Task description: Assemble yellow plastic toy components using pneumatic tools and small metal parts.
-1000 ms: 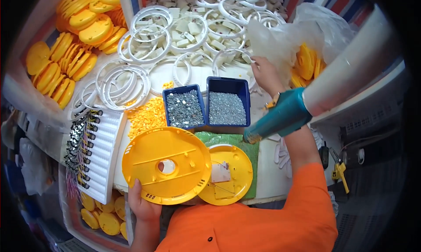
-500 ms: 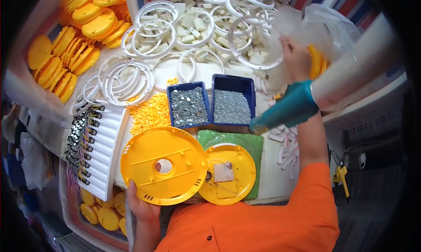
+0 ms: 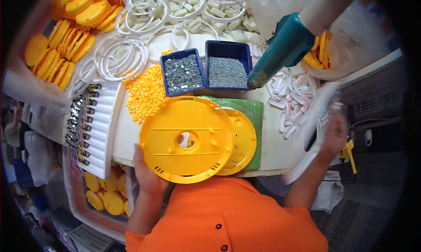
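My left hand (image 3: 151, 173) grips the lower left rim of a large round yellow cover (image 3: 175, 118) with a hole in its middle and ribs across its face. The cover overlaps a smaller yellow disc (image 3: 244, 135), which lies on a green mat (image 3: 258, 157); the circuit parts seen inside that disc earlier are now hidden. Off to the right, my right hand (image 3: 334, 131) is closed on a white plastic ring (image 3: 303, 167), tilted nearly edge-on and smeared by motion.
Two blue bins of small metal parts, left (image 3: 189, 92) and right (image 3: 228, 50), stand behind the cover. A teal tool (image 3: 278, 50) hangs beside them. White rings (image 3: 144, 59), small yellow pieces (image 3: 147, 91), white strips (image 3: 287, 102) and a white tray (image 3: 103, 133) with wired parts surround the work.
My right hand has come from the ring pile at the back down to the right front, bringing a white ring. The yellow cover has shifted right, covering more of the smaller disc.
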`<act>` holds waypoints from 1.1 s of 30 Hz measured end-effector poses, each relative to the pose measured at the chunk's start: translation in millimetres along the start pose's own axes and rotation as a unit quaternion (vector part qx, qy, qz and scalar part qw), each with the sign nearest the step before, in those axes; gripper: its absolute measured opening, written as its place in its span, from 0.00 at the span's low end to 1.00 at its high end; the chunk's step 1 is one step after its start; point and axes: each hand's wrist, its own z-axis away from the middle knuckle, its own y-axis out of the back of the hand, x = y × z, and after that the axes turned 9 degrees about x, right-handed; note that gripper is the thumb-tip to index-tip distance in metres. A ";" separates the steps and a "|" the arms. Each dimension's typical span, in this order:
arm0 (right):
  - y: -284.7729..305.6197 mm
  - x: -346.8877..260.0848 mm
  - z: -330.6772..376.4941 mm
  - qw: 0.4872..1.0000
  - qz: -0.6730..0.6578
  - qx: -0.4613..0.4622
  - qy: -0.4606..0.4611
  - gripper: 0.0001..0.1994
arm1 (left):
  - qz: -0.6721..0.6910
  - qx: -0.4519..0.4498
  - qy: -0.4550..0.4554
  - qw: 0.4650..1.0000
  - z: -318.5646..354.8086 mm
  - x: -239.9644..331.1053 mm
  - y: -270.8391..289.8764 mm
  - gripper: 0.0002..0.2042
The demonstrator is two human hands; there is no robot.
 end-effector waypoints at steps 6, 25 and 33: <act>-119.5 -124.0 87.1 0.929 -0.131 -0.345 -0.019 0.10 | 0.073 -0.115 0.089 0.987 12.0 -9.1 -20.2 0.34; -145.6 -131.8 94.5 0.920 0.085 -0.338 0.182 0.11 | -0.128 -0.062 -0.091 0.986 14.4 -27.8 9.1 0.45; -133.8 -77.1 88.3 0.735 -0.251 -0.580 -0.245 0.12 | -0.202 -0.032 -0.127 0.971 12.9 5.4 -30.5 0.32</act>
